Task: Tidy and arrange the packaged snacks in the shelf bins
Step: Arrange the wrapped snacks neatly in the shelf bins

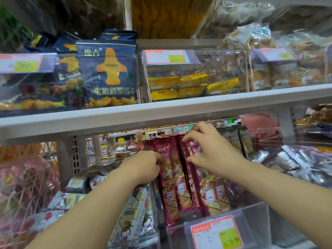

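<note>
Nearest the camera, a price label [216,232] hangs on the front wall of a clear bin [258,211] on the lower shelf. Inside it the red snack packs [172,187] stand upright in a tight row, leaning back a little. Just left of them, in the neighbouring bin, white snack packs [133,218] lie tilted and loosely heaped. Both forearms reach up into the red row. The left hand [143,168] sits at its left edge, fingers [158,159] curled narrow round the side of the leftmost pack. The right hand [208,150] is higher and further in, and pinches the top of a pack near the middle between the thumb and bent fingers [188,138]. To the right, silver packs [291,162] lie piled in another bin. Above runs the white shelf board [161,112], and on it stand a navy biscuit bag [107,74] and a clear bin of yellow packs [188,85].
</note>
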The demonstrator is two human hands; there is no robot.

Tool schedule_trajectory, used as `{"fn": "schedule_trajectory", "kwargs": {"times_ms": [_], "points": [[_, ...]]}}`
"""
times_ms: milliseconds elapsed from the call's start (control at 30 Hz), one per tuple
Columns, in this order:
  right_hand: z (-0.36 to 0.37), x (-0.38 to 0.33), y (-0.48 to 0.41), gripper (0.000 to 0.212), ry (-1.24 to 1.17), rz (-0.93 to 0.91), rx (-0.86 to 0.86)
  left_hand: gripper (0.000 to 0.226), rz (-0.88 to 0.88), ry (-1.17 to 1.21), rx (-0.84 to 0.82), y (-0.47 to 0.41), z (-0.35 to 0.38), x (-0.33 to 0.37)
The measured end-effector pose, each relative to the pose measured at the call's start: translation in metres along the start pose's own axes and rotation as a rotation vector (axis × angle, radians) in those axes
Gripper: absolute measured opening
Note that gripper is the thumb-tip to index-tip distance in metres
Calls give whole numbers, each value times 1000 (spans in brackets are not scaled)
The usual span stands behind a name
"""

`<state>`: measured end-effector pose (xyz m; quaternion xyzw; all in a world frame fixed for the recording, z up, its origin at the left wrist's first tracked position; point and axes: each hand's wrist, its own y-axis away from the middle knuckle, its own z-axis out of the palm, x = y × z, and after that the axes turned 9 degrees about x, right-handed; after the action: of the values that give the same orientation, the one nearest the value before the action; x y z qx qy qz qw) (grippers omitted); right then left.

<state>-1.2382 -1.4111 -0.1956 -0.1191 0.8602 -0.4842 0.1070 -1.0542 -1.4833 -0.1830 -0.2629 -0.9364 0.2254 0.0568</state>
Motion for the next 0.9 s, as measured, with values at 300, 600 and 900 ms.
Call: {"fn": "schedule_trajectory", "kwargs": {"times_ms": [300,600,900], "points": [[49,-9,-30,44,37,31,-94,27,138,39,306,3,0,0],[35,2,-27,52,-11,-43,-131,38,215,32,184,-8,5,5],[17,26,-9,61,363,158,-101,41,156,-106,133,-14,6,10]]}}
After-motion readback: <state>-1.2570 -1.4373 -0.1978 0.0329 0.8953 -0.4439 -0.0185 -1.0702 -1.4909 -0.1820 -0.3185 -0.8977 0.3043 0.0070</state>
